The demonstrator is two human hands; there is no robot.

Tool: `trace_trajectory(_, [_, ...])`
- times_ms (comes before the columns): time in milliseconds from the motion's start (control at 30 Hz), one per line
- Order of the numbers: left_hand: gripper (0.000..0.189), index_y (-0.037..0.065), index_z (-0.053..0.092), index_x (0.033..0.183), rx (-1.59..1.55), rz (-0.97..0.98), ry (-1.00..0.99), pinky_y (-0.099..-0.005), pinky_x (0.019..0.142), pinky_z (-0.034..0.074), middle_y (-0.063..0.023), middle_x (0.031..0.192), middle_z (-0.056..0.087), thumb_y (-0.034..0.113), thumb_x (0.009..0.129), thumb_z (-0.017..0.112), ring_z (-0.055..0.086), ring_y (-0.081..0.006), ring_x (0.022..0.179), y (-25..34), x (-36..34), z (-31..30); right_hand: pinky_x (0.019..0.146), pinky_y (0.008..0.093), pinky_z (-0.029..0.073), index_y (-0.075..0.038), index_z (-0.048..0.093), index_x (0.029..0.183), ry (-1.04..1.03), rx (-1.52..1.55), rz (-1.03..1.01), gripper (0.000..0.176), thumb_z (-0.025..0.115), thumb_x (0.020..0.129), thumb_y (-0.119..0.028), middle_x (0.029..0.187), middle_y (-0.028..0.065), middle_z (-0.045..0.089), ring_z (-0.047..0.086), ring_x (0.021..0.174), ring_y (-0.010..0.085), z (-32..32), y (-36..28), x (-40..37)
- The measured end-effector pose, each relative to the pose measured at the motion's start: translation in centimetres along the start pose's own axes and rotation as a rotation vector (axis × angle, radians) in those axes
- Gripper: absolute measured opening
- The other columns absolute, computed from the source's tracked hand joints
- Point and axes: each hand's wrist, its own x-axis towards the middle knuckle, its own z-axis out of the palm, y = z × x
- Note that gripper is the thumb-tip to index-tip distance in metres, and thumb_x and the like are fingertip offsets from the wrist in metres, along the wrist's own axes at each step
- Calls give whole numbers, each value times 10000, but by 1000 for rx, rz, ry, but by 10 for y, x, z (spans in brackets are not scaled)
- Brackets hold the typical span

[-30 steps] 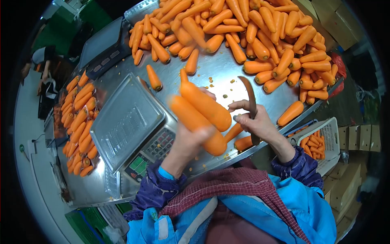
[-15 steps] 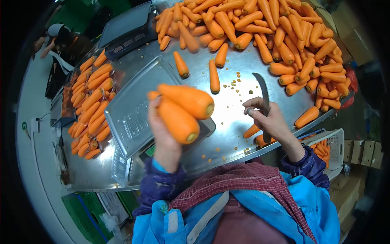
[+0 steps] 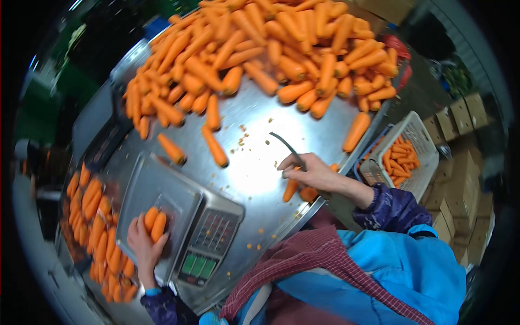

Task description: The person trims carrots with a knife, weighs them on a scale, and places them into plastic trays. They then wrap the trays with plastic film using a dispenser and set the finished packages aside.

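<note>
While two carrots [image 3: 154,226] are held in the left hand [image 3: 142,248], grip closed, at the scale [image 3: 168,187] pan, long axes pointing away from the wrist, a knife [image 3: 288,147] is clasped in the right hand [image 3: 313,174], well apart over the surface [image 3: 254,176].

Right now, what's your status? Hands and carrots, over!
Left hand holds two carrots at the scale tray. Right hand holds knife above table. Carrot pile beyond, apart from scale.
</note>
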Motion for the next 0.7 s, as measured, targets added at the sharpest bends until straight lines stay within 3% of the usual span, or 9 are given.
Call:
trace_trajectory(133, [725, 49, 373, 1326, -154, -12, 0, -424, 1048, 262, -192, 1303, 371, 214, 687, 672, 343, -361, 1238, 8, 2, -17, 779, 306, 469, 10, 625, 978, 30, 28, -7, 248, 601, 809, -170, 857, 100, 644, 606, 834, 174, -23, 10, 6])
trace_trajectory(233, [652, 26, 377, 1314, -207, -29, 80, -425, 1036, 258, -189, 1320, 358, 110, 729, 651, 329, -369, 1241, 23, 7, -25, 740, 300, 473, -5, 619, 1006, 365, -93, -58, 258, 609, 811, -173, 838, 91, 637, 597, 775, 164, -57, 25, 26])
trace_trajectory(333, [607, 35, 362, 1327, -268, -30, 99, -435, 1060, 245, -173, 1314, 383, 71, 770, 601, 315, -349, 1266, 45, 12, -36, 688, 316, 480, 21, 492, 1051, 805, -208, -94, 453, 675, 772, -285, 883, 137, 612, 602, 781, 212, -114, 25, 56])
trace_trajectory(367, [525, 27, 407, 1293, -235, -15, 128, -420, 1030, 289, -150, 1271, 440, 88, 806, 593, 376, -324, 1224, 51, 13, -35, 688, 324, 481, 27, 467, 1047, 962, -285, -58, 486, 683, 763, -303, 890, 148, 608, 607, 787, 230, -129, 19, 65])
trace_trajectory(467, [430, 22, 469, 1235, -387, 22, 141, -399, 982, 342, -128, 1204, 497, 87, 826, 584, 448, -286, 1155, 74, 23, -39, 686, 345, 483, 32, 453, 1044, 960, -406, 5, 502, 691, 750, -298, 883, 159, 608, 610, 792, 275, -160, 26, 95])
trace_trajectory(500, [387, -7, 502, 1165, -444, -9, 179, -344, 958, 351, -143, 1153, 508, 17, 787, 583, 485, -287, 1097, 86, 25, -38, 686, 345, 483, 32, 453, 1044, 961, -401, 4, 502, 691, 750, -298, 883, 159, 608, 610, 792, 275, -164, 28, 100])
trace_trajectory(600, [378, -4, 507, 1154, -645, 17, 136, -323, 916, 376, -120, 1126, 517, -5, 782, 577, 503, -240, 1054, 121, 31, -44, 647, 296, 482, 16, 456, 1030, 932, -486, 89, 427, 678, 764, -234, 871, 144, 618, 612, 764, 225, -170, 30, 104])
trace_trajectory(667, [355, -8, 522, 1129, -632, 51, 155, -305, 874, 395, -106, 1098, 524, -22, 776, 560, 514, -211, 1014, 139, 35, -39, 552, 226, 449, 24, 463, 1063, 636, 395, -27, 401, 664, 775, -169, 827, 112, 617, 579, 640, 138, -171, 28, 84])
trace_trajectory(700, [342, 5, 528, 1143, -698, 47, 107, -326, 908, 385, -97, 1112, 534, 7, 801, 551, 510, -212, 1046, 149, 35, -37, 552, 226, 449, 24, 463, 1063, 627, 393, -28, 401, 664, 775, -169, 827, 112, 617, 579, 640, 138, -164, 25, 75])
